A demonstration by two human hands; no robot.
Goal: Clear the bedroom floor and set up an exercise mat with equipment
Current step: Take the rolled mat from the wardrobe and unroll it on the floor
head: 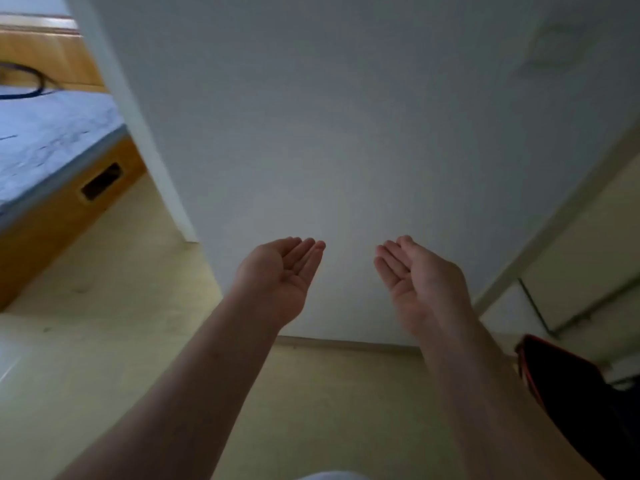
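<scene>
Both my arms reach forward in front of a plain white wall point(346, 133). My left hand point(287, 271) is held palm up with fingers straight and together, holding nothing. My right hand point(412, 275) mirrors it, palm turned up and inward, fingers straight, also holding nothing. The two hands are apart, with a gap between their fingertips. The pale yellowish floor point(104, 341) spreads below and to the left. No mat is in view.
A wooden bed point(59, 216) with a blue-grey mattress point(45, 140) stands at the left, a dark hoop-like thing point(31, 81) lying on it. A black and red object point(571, 393) sits at the lower right. A pale door or cabinet panel point(588, 258) lies right of the wall.
</scene>
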